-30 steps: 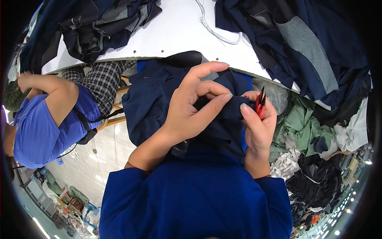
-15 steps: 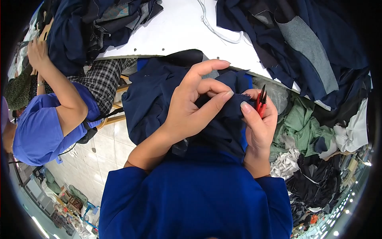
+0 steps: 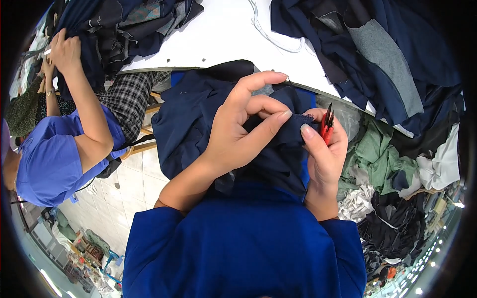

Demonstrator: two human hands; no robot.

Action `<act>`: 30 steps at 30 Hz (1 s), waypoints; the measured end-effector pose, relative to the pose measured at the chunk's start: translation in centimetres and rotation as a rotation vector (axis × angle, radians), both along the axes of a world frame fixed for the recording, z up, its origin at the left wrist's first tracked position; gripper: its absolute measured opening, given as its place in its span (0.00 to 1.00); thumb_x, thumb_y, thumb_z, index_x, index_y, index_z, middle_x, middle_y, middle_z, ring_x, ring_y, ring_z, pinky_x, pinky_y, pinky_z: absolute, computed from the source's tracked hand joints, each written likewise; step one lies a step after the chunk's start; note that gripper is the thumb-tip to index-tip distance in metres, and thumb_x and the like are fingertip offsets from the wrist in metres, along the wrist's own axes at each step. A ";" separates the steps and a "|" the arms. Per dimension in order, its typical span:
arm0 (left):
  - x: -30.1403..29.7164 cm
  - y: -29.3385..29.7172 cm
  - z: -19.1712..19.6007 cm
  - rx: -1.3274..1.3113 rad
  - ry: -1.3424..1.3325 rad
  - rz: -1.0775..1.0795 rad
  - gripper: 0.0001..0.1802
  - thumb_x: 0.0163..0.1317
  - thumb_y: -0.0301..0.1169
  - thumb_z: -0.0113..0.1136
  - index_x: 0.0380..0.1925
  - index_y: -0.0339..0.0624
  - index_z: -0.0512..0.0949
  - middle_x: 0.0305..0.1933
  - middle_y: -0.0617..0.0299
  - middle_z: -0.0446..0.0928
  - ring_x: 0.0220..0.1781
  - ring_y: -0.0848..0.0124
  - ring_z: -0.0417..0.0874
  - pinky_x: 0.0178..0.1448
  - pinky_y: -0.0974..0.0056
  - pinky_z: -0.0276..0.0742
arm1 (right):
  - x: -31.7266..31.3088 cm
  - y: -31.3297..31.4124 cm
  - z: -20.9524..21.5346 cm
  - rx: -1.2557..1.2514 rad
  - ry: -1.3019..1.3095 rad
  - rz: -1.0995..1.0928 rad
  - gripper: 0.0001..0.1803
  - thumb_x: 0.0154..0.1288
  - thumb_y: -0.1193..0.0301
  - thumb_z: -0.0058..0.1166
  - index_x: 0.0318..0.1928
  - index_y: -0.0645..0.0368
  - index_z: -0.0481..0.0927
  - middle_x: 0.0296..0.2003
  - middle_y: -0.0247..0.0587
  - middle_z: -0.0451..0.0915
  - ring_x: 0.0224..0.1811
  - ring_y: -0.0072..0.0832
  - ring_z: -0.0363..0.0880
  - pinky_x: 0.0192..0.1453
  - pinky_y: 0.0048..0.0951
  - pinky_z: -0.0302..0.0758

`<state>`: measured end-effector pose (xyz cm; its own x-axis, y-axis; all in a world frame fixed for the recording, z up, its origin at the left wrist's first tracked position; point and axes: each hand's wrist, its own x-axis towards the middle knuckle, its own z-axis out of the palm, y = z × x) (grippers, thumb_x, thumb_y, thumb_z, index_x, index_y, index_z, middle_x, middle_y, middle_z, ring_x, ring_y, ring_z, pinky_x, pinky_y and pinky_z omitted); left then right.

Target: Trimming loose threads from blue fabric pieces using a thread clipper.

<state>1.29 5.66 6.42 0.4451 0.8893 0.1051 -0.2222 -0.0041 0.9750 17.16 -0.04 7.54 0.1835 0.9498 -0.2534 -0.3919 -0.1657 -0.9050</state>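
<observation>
A navy garment [image 3: 191, 116] lies across my lap and against the table's edge. My left hand [image 3: 243, 121] pinches a seam edge of it between thumb and bent forefinger, with another finger raised. Close by on the right, my right hand [image 3: 325, 149] grips the same edge between thumb and fingers, so a short frayed stretch spans the two hands. Tucked in the right palm is a pair of red thread snips [image 3: 327, 130], its dark pointed blades sticking up past the fingers. The right fingertips behind the cloth are partly hidden.
Beyond the garment stands a white table [image 3: 218, 35] with navy garments [image 3: 397, 64] piled right and dark ones [image 3: 139, 30] left. A white cord [image 3: 271, 37] lies between. Green cloth [image 3: 380, 154] and black scraps [image 3: 397, 218] heap at my right. A co-worker [image 3: 54, 154] sits at left.
My hands hold the seam edge in nearly the same place. At left, the co-worker's arm and hand have shifted up and to the right, by the dark cloth.
</observation>
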 end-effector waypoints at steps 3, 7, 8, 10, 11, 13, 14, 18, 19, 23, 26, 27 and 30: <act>0.0 0.1 -0.1 -0.011 -0.009 -0.006 0.28 0.60 0.17 0.53 0.60 0.33 0.58 0.36 0.56 0.79 0.40 0.78 0.78 0.46 0.76 0.69 | -0.2 0.2 0.1 0.075 -0.033 0.013 0.20 0.59 0.78 0.55 0.52 0.66 0.70 0.35 0.33 0.76 0.32 0.11 0.69 0.37 0.10 0.64; 0.1 0.3 -0.1 -0.042 -0.071 0.053 0.31 0.62 0.18 0.51 0.63 0.33 0.52 0.38 0.54 0.80 0.41 0.76 0.79 0.49 0.75 0.70 | -0.2 -0.4 -0.5 0.274 -0.147 -0.051 0.30 0.62 0.77 0.50 0.62 0.68 0.54 0.40 0.38 0.74 0.35 0.15 0.67 0.40 0.16 0.63; 0.1 0.3 -0.1 -0.056 -0.089 0.080 0.32 0.62 0.18 0.51 0.64 0.33 0.51 0.38 0.53 0.80 0.42 0.76 0.79 0.50 0.75 0.70 | -0.1 -0.6 -0.6 0.291 -0.185 -0.049 0.27 0.62 0.78 0.50 0.60 0.69 0.58 0.40 0.39 0.74 0.36 0.15 0.68 0.42 0.16 0.64; 0.0 0.4 -0.1 -0.047 -0.075 0.093 0.32 0.63 0.19 0.50 0.64 0.33 0.50 0.39 0.52 0.80 0.42 0.75 0.79 0.50 0.74 0.70 | -0.6 -0.7 -0.1 0.248 -0.398 -0.075 0.23 0.59 0.80 0.53 0.55 0.69 0.64 0.40 0.39 0.76 0.37 0.16 0.70 0.44 0.14 0.65; 0.0 0.5 -0.1 -0.045 -0.063 0.091 0.32 0.63 0.19 0.50 0.64 0.33 0.50 0.39 0.52 0.80 0.42 0.75 0.79 0.51 0.74 0.70 | -0.1 -0.7 -0.1 0.282 -0.537 -0.020 0.20 0.55 0.82 0.57 0.50 0.69 0.71 0.40 0.41 0.78 0.36 0.18 0.74 0.44 0.15 0.69; 0.0 0.5 0.0 -0.044 -0.052 0.092 0.32 0.62 0.19 0.50 0.64 0.33 0.50 0.39 0.52 0.80 0.43 0.74 0.80 0.51 0.73 0.71 | -0.3 -0.4 -0.5 0.362 -0.679 -0.042 0.19 0.53 0.81 0.60 0.47 0.69 0.74 0.38 0.43 0.79 0.34 0.21 0.78 0.41 0.17 0.73; 0.2 0.4 -0.1 -0.046 -0.076 0.101 0.31 0.62 0.19 0.50 0.64 0.33 0.50 0.38 0.52 0.80 0.43 0.74 0.80 0.52 0.73 0.71 | -0.4 -0.3 -0.4 0.360 -0.700 -0.047 0.19 0.52 0.81 0.60 0.47 0.68 0.75 0.38 0.45 0.80 0.35 0.23 0.79 0.41 0.19 0.74; 0.1 0.3 -0.1 -0.057 -0.088 0.108 0.31 0.62 0.19 0.51 0.63 0.33 0.51 0.38 0.51 0.80 0.43 0.73 0.80 0.53 0.71 0.72 | -0.4 -0.2 -0.7 0.358 -0.713 -0.045 0.19 0.51 0.82 0.60 0.47 0.68 0.75 0.38 0.46 0.80 0.35 0.23 0.80 0.41 0.20 0.74; 0.1 0.4 -0.1 -0.057 -0.087 0.109 0.31 0.62 0.19 0.51 0.63 0.33 0.51 0.38 0.51 0.80 0.43 0.73 0.80 0.53 0.71 0.72 | -0.4 -0.1 -0.8 0.358 -0.722 -0.046 0.19 0.51 0.82 0.60 0.47 0.68 0.75 0.38 0.46 0.80 0.35 0.23 0.80 0.41 0.20 0.74; 0.1 0.4 -0.1 -0.051 -0.073 0.103 0.30 0.62 0.19 0.51 0.63 0.32 0.52 0.38 0.51 0.80 0.43 0.73 0.81 0.52 0.72 0.72 | -0.4 -0.1 -0.9 0.364 -0.716 -0.045 0.20 0.51 0.83 0.60 0.47 0.68 0.76 0.38 0.45 0.80 0.34 0.23 0.79 0.41 0.19 0.74; 0.1 0.4 -0.1 -0.038 -0.053 0.101 0.30 0.62 0.19 0.51 0.63 0.32 0.52 0.38 0.51 0.80 0.43 0.73 0.81 0.52 0.72 0.72 | -0.4 -0.1 -0.8 0.346 -0.713 -0.039 0.20 0.51 0.83 0.60 0.47 0.68 0.76 0.38 0.45 0.80 0.34 0.23 0.80 0.41 0.19 0.74; 0.1 0.4 -0.2 -0.035 -0.048 0.103 0.30 0.62 0.19 0.51 0.63 0.32 0.52 0.38 0.51 0.80 0.43 0.73 0.81 0.52 0.72 0.72 | -0.4 -0.1 -0.8 0.345 -0.713 -0.039 0.20 0.51 0.83 0.60 0.47 0.68 0.76 0.38 0.45 0.80 0.34 0.23 0.80 0.41 0.19 0.74; 0.1 0.4 -0.1 -0.055 -0.059 0.112 0.30 0.62 0.19 0.51 0.63 0.32 0.52 0.38 0.51 0.80 0.43 0.73 0.81 0.52 0.72 0.72 | -0.5 0.0 -0.9 0.351 -0.710 -0.046 0.20 0.51 0.83 0.60 0.47 0.68 0.76 0.38 0.45 0.80 0.35 0.23 0.80 0.41 0.19 0.74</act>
